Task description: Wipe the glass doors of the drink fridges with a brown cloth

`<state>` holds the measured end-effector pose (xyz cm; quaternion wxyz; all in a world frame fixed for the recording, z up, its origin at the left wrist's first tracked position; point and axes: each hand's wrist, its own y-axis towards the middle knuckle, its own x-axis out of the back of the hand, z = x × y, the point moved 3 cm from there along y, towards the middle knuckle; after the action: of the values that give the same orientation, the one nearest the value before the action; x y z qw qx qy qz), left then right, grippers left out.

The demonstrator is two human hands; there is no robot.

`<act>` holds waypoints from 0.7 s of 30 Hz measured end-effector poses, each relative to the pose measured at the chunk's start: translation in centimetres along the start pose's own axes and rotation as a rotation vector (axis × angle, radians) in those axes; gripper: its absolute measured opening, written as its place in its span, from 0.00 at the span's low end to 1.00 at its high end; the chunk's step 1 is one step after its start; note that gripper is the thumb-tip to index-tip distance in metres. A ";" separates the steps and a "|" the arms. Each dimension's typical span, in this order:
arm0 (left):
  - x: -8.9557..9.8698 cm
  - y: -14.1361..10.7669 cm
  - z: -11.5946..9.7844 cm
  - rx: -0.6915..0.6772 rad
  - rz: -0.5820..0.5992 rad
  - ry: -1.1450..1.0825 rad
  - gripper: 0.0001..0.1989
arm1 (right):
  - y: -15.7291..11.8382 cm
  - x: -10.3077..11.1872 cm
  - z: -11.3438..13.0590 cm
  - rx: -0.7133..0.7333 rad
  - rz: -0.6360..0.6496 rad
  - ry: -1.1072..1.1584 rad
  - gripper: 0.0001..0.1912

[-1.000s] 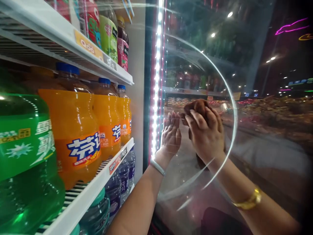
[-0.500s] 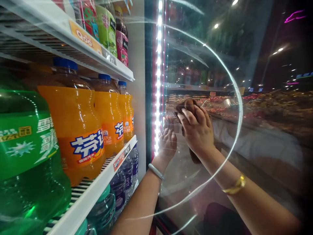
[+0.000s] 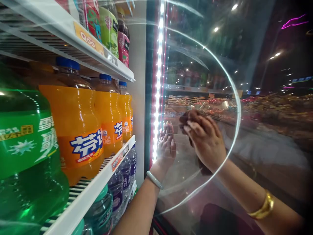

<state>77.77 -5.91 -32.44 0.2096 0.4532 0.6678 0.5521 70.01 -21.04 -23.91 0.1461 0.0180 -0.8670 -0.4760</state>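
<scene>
My right hand (image 3: 207,140), with a gold bangle on the wrist, presses a dark brown cloth (image 3: 192,116) against the glass door (image 3: 190,182); its fingers are bent over the cloth. Part of the cloth hangs down below the palm. To the left, my left hand (image 3: 166,147) lies flat on the glass near the lit strip, fingers extended and holding nothing. A pale bangle (image 3: 154,180) is on that wrist. The glass mirrors its fingertips.
At left, shelves hold a green bottle (image 3: 26,140), several orange bottles (image 3: 79,120) and smaller drinks. The white shelf edge (image 3: 97,189) runs beside my left forearm. A bright light strip (image 3: 158,71) lines the door's inner edge. Reflections cover the glass.
My right hand and the cloth have moved right and down across the glass. My left hand stays at nearly the same spot.
</scene>
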 end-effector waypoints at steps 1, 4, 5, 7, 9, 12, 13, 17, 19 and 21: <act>-0.2 0.1 -0.5 -0.014 0.017 0.000 0.30 | 0.6 0.3 -0.5 -0.065 -0.021 -0.049 0.19; -0.8 0.1 -1.8 -0.038 0.037 -0.009 0.30 | 0.4 0.6 -0.1 -0.098 -0.047 -0.097 0.20; -0.9 0.0 -2.2 -0.041 0.030 -0.018 0.30 | -0.5 0.7 0.4 -0.068 -0.034 -0.081 0.20; -1.1 0.0 -3.1 -0.054 0.036 -0.030 0.30 | -3.2 1.6 1.2 -0.021 0.008 -0.050 0.21; -1.5 0.0 -4.2 -0.087 0.073 -0.028 0.31 | -6.2 3.3 1.1 -0.017 0.050 -0.059 0.22; -2.3 0.2 -6.2 -0.184 0.135 -0.014 0.33 | -8.5 6.0 -0.5 -0.078 0.043 -0.161 0.24; -2.6 0.3 -6.7 -0.211 0.141 -0.009 0.33 | -8.3 6.5 -1.1 -0.106 0.021 -0.195 0.25; -3.5 0.7 -7.6 -0.253 0.064 0.001 0.34 | -5.0 5.6 -1.7 -0.195 -0.081 -0.240 0.23; -3.7 0.7 -7.3 -0.267 0.025 -0.003 0.34 | -4.1 4.5 -0.9 -0.200 -0.094 -0.219 0.22; -3.8 0.6 -6.9 -0.272 0.003 -0.009 0.33 | -4.8 4.2 0.0 -0.170 -0.068 -0.188 0.22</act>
<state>74.52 -12.84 -30.59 0.2710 0.4239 0.5854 0.6357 65.45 -24.37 -26.89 0.0488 -0.0097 -0.8323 -0.5521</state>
